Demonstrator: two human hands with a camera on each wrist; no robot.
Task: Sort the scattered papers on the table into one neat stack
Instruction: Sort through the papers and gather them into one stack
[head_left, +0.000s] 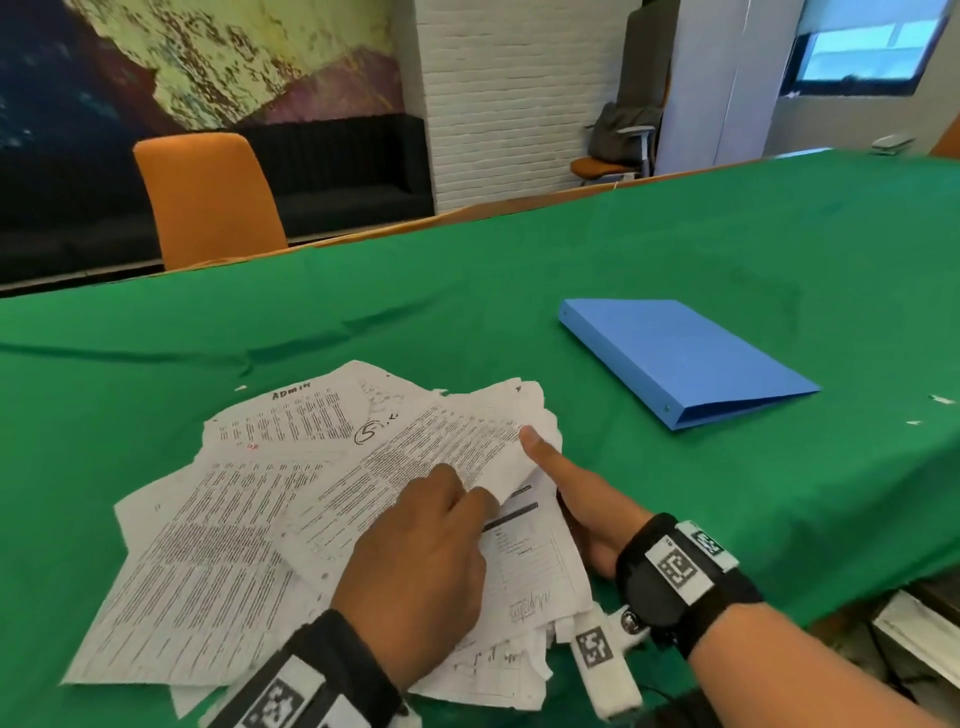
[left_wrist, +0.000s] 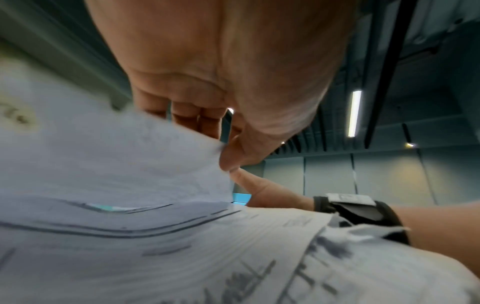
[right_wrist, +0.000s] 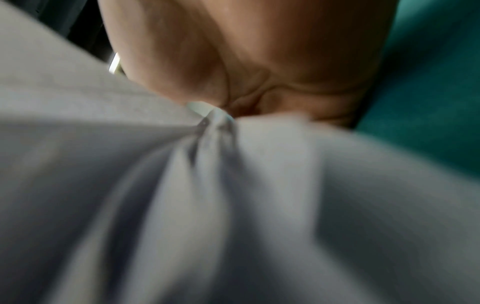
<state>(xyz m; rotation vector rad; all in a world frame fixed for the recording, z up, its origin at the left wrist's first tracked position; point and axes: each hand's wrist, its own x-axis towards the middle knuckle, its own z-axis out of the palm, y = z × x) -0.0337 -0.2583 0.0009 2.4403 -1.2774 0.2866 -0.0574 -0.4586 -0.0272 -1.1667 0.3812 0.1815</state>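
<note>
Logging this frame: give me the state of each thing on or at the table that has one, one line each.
papers: fanned and overlapping on the green tablecloth, not yet one neat stack.
top sheet: right edge curled up, pinched by both hands.
left hand: pinches that sheet's lifted edge.
right hand: thumb on top of the sheet, fingers under it.
blue binder: closed, flat, apart from the papers.
orange chair: unoccupied, behind the table.

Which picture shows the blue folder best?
The head view: the whole blue folder lies closed on the green tablecloth, right of the papers. The left wrist view shows perhaps a blue sliver; the right wrist view shows none.
</note>
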